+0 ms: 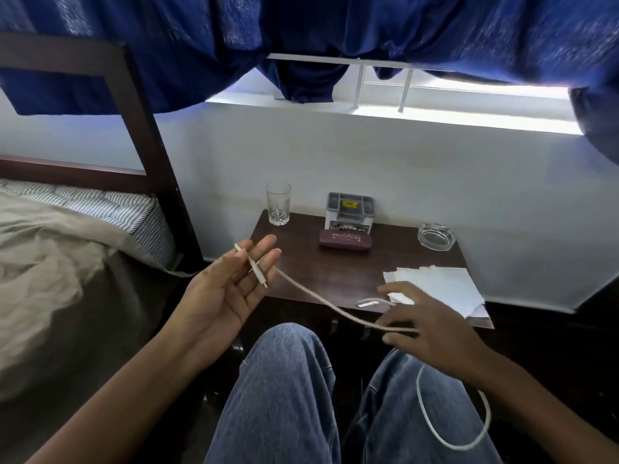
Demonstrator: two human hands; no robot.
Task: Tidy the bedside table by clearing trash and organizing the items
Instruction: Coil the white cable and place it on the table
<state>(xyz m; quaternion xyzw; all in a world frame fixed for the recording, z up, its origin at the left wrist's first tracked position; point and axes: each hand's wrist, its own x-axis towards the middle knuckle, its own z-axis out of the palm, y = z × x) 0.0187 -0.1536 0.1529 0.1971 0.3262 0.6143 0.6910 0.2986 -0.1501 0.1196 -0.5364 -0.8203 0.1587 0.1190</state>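
A white charging cable (321,301) stretches between both hands above my knees. My left hand (231,286), palm up, pinches one plug end between its fingers just left of the dark wooden bedside table (308,272). My right hand (425,326) hovers over the table's front edge with the cable running through its fingers; a loop hangs below the right wrist. A metal connector lies near the right fingertips. On the table stand a drinking glass (278,204), a small grey box (349,212), a maroon glasses case (345,240), a glass ashtray (435,236) and white tissue paper (442,286).
A bed with a beige cover (50,262) and a dark wooden headboard (140,128) stands to the left. The white wall and window sill (402,112) lie behind the table, with a blue curtain (301,35) hanging above. My jeans-clad knees (294,380) are in front.
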